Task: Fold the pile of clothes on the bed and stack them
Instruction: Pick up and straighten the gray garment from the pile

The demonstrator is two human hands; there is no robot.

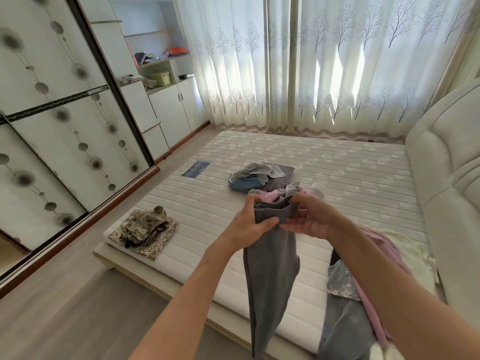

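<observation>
A grey pair of trousers [270,276] hangs over the bed's front edge, its waistband bunched between both hands. My left hand [249,224] grips the waistband's left end and my right hand [309,219] grips its right end. Behind my hands lies a loose heap of clothes [259,175] in grey, blue and dark purple, with pink and pale pieces [315,189] just past my fingers. A folded camouflage garment [144,231] rests on the mattress's near left corner. Under my right forearm lie more unfolded clothes [345,287]: pink, patterned grey-blue and cream.
The white quilted mattress [337,162] sits on a low frame. A padded headboard [446,178] stands along the right. A mirrored sliding wardrobe [65,120] and white cabinets [174,110] line the left wall across a strip of wooden floor [78,307]. Curtains [311,61] hang behind the bed.
</observation>
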